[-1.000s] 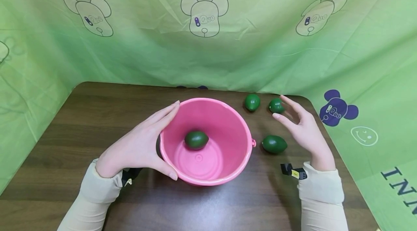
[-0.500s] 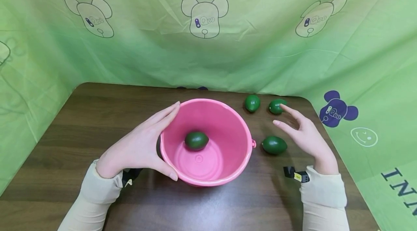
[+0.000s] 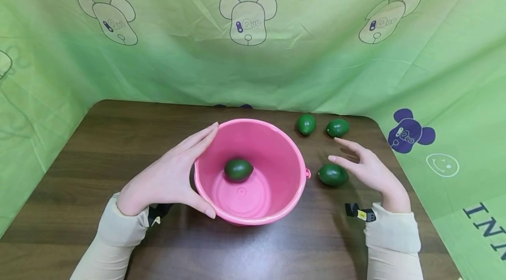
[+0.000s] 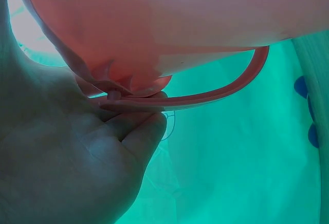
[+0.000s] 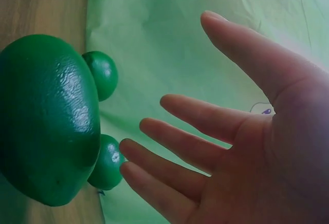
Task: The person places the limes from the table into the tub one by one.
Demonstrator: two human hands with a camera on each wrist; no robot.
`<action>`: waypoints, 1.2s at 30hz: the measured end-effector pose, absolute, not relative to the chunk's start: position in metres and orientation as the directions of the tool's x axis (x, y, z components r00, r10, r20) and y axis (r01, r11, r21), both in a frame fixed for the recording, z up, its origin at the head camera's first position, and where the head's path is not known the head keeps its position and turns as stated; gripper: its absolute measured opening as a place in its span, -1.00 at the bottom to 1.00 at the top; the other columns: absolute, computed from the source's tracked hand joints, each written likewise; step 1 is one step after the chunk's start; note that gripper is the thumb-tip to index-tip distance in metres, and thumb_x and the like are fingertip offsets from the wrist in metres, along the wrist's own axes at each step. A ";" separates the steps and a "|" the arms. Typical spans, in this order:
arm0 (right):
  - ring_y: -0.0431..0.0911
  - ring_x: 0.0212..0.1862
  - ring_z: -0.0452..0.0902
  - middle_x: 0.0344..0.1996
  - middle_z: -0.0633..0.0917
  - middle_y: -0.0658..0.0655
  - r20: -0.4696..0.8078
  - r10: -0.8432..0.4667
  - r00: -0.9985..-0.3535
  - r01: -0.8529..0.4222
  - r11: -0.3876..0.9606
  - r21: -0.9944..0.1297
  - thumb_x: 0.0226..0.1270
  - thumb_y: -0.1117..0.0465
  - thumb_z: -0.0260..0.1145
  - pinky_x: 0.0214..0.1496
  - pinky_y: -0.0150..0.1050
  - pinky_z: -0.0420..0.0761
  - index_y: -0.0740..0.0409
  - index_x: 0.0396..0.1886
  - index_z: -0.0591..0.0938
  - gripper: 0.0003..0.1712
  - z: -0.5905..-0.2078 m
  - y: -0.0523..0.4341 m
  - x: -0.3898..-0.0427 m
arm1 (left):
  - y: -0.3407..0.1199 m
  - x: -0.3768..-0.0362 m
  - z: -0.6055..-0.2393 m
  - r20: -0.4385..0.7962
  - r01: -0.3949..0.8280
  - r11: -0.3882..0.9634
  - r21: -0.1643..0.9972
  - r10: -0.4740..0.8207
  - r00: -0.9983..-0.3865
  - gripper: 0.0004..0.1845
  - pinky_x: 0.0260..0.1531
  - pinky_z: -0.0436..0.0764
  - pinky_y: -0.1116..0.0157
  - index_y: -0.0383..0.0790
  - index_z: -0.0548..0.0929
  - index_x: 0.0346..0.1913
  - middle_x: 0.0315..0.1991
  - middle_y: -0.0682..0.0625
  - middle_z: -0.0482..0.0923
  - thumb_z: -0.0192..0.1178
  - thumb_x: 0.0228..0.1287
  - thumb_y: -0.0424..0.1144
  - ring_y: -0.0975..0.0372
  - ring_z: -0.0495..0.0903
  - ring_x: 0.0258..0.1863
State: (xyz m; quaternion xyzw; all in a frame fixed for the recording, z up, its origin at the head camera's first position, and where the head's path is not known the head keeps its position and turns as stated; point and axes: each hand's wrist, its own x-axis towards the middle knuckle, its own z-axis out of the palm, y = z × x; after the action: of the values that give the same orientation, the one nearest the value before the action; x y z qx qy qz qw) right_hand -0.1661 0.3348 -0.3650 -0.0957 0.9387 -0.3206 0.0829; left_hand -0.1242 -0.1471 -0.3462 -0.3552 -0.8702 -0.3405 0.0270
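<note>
Glossy dark-green avocado point(image 3: 333, 175) lies beside the spread right hand point(image 3: 369, 170).

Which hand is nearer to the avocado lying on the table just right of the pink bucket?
Right. The right hand hovers open beside that avocado; the left hand holds the pink bucket on its far side.

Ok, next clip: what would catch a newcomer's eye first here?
The pink bucket at mid-table, steadied on its left side by the left hand, with one green avocado inside. Three more avocados lie to its right: the nearest avocado beside the open right hand, two far avocados by the green bear-print cloth.
</note>
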 end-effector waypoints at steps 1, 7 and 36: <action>0.36 0.42 0.25 0.47 0.32 0.37 -0.101 -0.235 -0.967 -0.124 0.777 -0.618 0.49 -0.12 0.30 0.33 0.35 0.28 0.18 0.59 0.24 -0.14 -0.365 0.335 -0.166 | -0.147 -0.124 -0.346 0.290 0.638 0.516 0.572 0.600 -0.746 0.62 0.40 0.26 0.01 0.01 -0.12 0.67 0.64 0.21 -0.22 0.61 -0.47 0.47 0.23 -0.07 0.56; 0.35 0.40 0.28 0.41 0.39 0.41 -0.134 -0.259 -0.957 -0.125 0.779 -0.614 0.46 -0.12 0.33 0.33 0.33 0.29 0.19 0.57 0.29 -0.14 -0.369 0.337 -0.167 | -0.147 -0.124 -0.346 0.291 0.636 0.512 0.578 0.599 -0.746 0.63 0.40 0.25 0.00 0.00 -0.11 0.67 0.63 0.21 -0.22 0.66 -0.49 0.40 0.23 -0.07 0.56; 0.00 0.00 0.62 0.01 0.70 0.20 -0.220 -0.390 -0.894 -0.171 0.752 -0.637 0.29 0.08 0.52 0.02 -0.30 0.58 0.40 0.32 0.52 -0.26 -0.389 0.346 -0.173 | -0.146 -0.124 -0.346 0.285 0.633 0.516 0.577 0.599 -0.748 0.61 0.40 0.25 0.00 0.01 -0.12 0.67 0.63 0.21 -0.22 0.58 -0.47 0.50 0.23 -0.08 0.57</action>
State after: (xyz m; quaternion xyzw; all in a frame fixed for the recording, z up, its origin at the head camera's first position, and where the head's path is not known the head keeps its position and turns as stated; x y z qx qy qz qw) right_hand -0.1731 0.3460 -0.3893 -0.1523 0.9199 -0.3177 0.1720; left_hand -0.1238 -0.1464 -0.3458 -0.3540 -0.8704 -0.3414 0.0247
